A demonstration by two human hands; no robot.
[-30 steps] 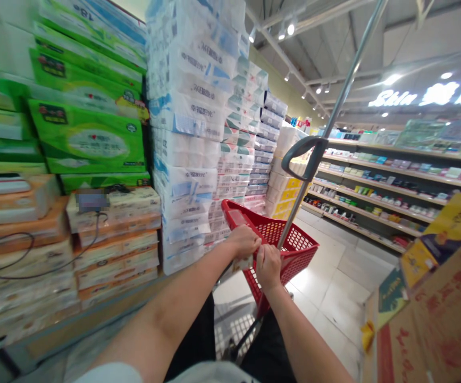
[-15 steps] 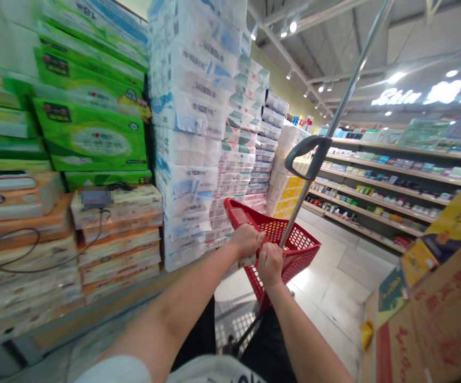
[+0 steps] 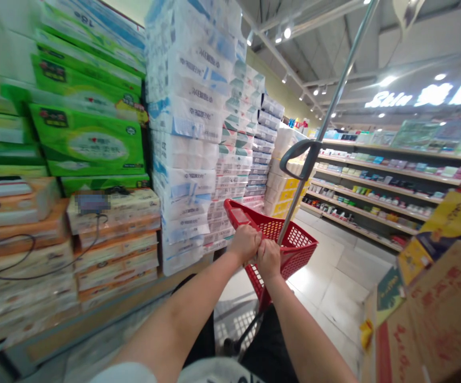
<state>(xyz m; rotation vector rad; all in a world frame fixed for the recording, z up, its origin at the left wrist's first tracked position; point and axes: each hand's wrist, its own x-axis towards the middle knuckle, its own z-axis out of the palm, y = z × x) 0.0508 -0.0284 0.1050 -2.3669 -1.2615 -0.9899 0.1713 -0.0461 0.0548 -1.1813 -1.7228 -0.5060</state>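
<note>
In front of me stands a red plastic shopping cart point(image 3: 300, 261) with a perforated basket. My left hand point(image 3: 246, 243) is closed around the middle of its handlebar. Right beside it, my right hand point(image 3: 269, 257) also grips the bar, fingers wrapped over the top. A long metal pole point(image 3: 334, 101) with a grey loop handle point(image 3: 300, 159) slants up and to the right out of the basket. The pole's lower end is hidden inside the cart.
White tissue packs point(image 3: 190, 117) and green packs point(image 3: 89, 138) are stacked high on the left. A cable point(image 3: 34, 250) hangs over orange packs point(image 3: 114, 260). Cardboard boxes point(image 3: 441, 303) stand close on the right. Stocked shelves point(image 3: 374, 186) line the far side beyond the tiled floor point(image 3: 326, 287).
My view has shifted slightly, so the shelves and the pole sit a little further left. Both hands keep their grip on the handlebar.
</note>
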